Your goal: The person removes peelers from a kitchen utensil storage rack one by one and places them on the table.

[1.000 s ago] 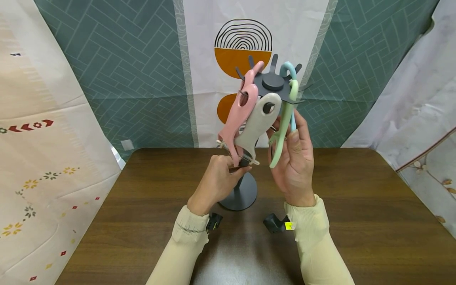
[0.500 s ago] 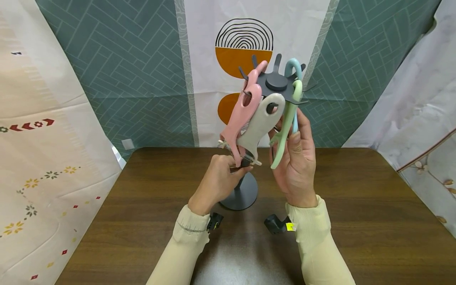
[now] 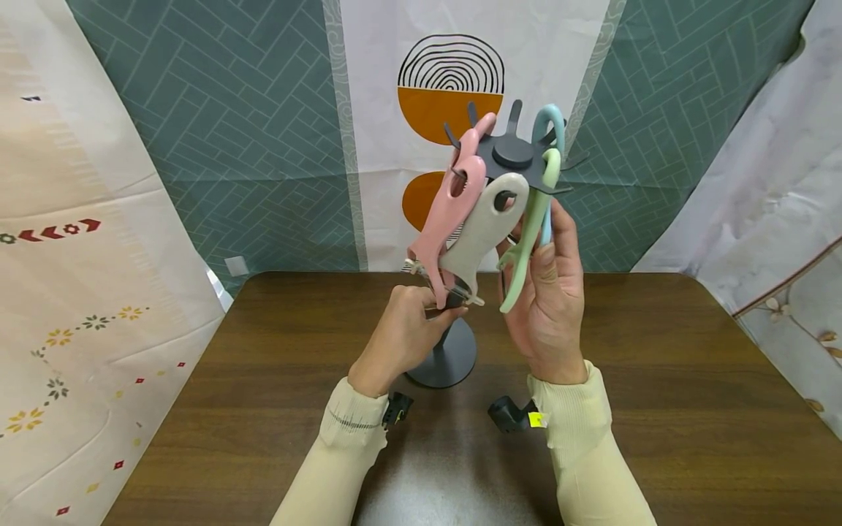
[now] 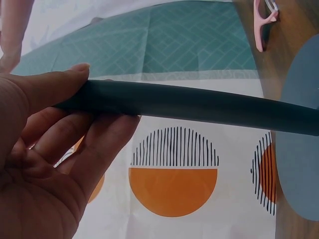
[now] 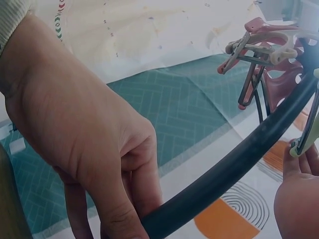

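A dark rack stand (image 3: 442, 361) leans to the right, with peelers hung round its hooked top (image 3: 513, 151). Two pink peelers (image 3: 447, 215), a grey peeler (image 3: 483, 230), a green peeler (image 3: 526, 241) and a light blue peeler (image 3: 555, 117) hang there. My left hand (image 3: 404, 332) grips the stand's pole (image 4: 199, 103) with thumb and fingers. On the right side, my right hand (image 3: 546, 307) pinches the blue peeler's lower part between thumb and fingers. The blue loop is at a hook; whether it touches cannot be told.
The brown wooden table (image 3: 658, 365) lies beneath both hands. Another pink peeler (image 4: 261, 25) appears against the table in the left wrist view. Patterned cloths (image 3: 250, 131) hang around the table.
The stand's top has tipped slightly to the right with its peelers. The blue peeler has moved a little up and right, and the right hand has shifted slightly right.
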Motion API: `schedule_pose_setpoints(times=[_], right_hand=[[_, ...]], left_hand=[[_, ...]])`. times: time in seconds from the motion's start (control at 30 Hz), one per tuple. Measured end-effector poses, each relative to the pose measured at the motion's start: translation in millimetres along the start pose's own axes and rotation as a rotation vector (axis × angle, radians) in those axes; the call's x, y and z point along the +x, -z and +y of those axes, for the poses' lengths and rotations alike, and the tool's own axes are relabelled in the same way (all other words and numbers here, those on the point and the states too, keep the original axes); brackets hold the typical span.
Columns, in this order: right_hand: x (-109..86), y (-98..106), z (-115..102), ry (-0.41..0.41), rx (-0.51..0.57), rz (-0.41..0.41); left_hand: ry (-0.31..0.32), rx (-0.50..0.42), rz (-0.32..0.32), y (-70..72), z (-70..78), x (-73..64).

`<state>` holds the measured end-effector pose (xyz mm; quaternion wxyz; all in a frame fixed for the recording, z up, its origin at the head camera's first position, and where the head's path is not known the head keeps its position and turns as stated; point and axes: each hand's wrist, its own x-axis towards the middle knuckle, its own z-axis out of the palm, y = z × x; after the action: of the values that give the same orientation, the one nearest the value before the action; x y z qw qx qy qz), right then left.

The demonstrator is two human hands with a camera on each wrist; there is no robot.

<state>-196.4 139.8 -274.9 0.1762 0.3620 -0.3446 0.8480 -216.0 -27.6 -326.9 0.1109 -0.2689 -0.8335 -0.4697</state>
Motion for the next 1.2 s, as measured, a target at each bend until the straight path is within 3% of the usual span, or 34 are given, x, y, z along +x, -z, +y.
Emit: schedule_pose_setpoints(times=[1.2], right_hand=[[0.1, -0.6, -4.7, 0.002, -0.054, 0.059]], left_hand=[[-0.015, 0.010, -0.002, 0.5, 1.1, -1.0]])
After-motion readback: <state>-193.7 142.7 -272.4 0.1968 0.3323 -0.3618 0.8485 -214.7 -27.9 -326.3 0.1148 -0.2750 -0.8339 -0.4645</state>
